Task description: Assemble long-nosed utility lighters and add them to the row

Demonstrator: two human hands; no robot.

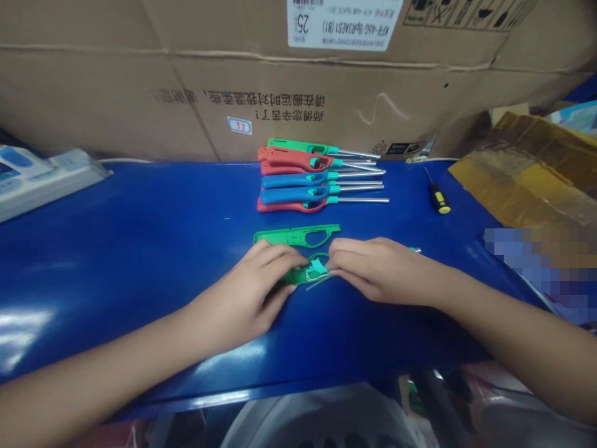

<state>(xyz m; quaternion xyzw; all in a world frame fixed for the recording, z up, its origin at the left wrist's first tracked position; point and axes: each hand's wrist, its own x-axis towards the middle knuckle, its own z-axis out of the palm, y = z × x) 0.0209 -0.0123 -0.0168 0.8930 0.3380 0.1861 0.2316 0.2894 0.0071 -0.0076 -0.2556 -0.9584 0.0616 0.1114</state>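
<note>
Between my hands, low over the blue table, is an opened green lighter (298,274) with a turquoise trigger (318,267) and thin wires showing. My left hand (263,280) is closed around its handle end, thumb below and fingers above. My right hand (373,267) pinches the lighter's front end near the trigger; the fingertips partly hide what they grip. A metal tip shows just beyond the right wrist. Right behind my left fingers lies a separate green half shell (293,236) with a trigger loop.
Several finished-looking red, blue and green long-nozzle lighters (298,180) lie stacked behind, nozzles to the right. A black-and-yellow screwdriver (439,199) rests at right, near a taped brown package (536,174). A large cardboard box (209,81) stands along the back; a white power strip (51,180) sits left.
</note>
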